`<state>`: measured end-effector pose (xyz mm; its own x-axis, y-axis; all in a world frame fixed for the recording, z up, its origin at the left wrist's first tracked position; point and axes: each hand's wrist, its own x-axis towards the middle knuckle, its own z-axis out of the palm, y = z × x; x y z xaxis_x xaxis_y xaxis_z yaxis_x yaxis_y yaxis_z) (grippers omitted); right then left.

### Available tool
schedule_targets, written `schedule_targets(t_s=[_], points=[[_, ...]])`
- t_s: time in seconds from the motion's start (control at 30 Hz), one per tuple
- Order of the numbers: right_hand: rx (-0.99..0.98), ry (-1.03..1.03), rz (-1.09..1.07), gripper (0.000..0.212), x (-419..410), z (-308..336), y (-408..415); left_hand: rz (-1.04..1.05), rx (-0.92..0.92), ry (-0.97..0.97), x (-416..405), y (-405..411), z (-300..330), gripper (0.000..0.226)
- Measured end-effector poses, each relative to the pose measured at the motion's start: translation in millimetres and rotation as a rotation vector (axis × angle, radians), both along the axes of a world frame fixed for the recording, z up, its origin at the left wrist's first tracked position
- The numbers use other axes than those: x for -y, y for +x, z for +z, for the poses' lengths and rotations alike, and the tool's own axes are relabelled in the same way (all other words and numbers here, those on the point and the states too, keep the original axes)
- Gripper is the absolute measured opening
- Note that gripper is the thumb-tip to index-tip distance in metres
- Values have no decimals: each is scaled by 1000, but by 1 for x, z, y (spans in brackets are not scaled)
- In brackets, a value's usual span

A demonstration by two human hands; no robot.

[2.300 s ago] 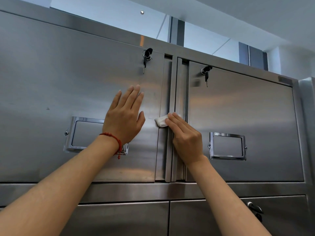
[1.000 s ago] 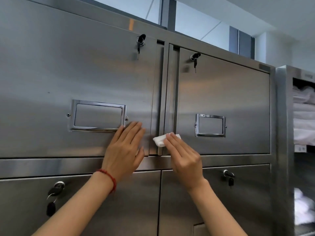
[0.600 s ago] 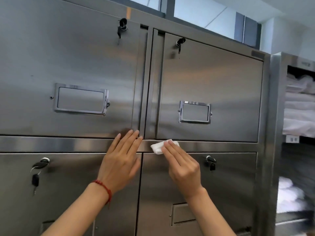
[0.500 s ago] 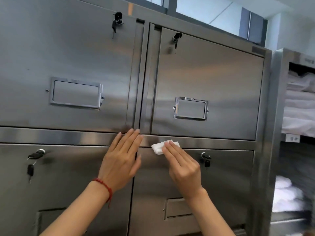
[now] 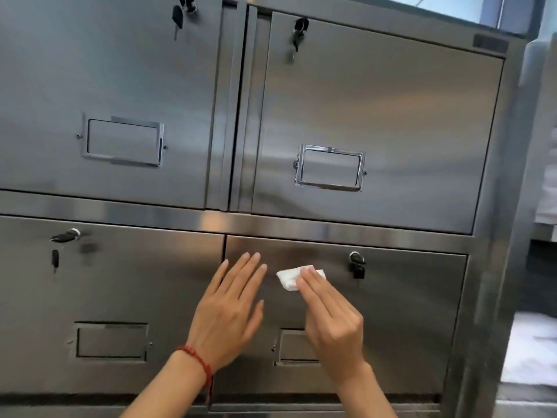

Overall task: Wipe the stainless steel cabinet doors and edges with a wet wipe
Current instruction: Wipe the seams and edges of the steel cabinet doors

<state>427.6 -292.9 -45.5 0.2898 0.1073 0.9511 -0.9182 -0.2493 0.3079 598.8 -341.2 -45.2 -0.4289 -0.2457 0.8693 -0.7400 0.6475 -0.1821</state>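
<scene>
Wipe (image 5: pixel 294 277) flat on lower right door (image 5: pixel 407 312), near its top left corner, pressed under straight fingers of my right hand (image 5: pixel 330 319). Left hand (image 5: pixel 230 312) open, fingers straight, beside it, holding nothing.

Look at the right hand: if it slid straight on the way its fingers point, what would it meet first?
Probably the door's top edge, then the horizontal rail; the right hand points up-left with the wipe leading, and nothing else shows in that line.
</scene>
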Motion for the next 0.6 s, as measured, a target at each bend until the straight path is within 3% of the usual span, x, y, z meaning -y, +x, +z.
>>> schedule_targets(t_s=[0.6], points=[[136,249,-53,21,35,-113,18,-64,35,232,41,18,-120,53]])
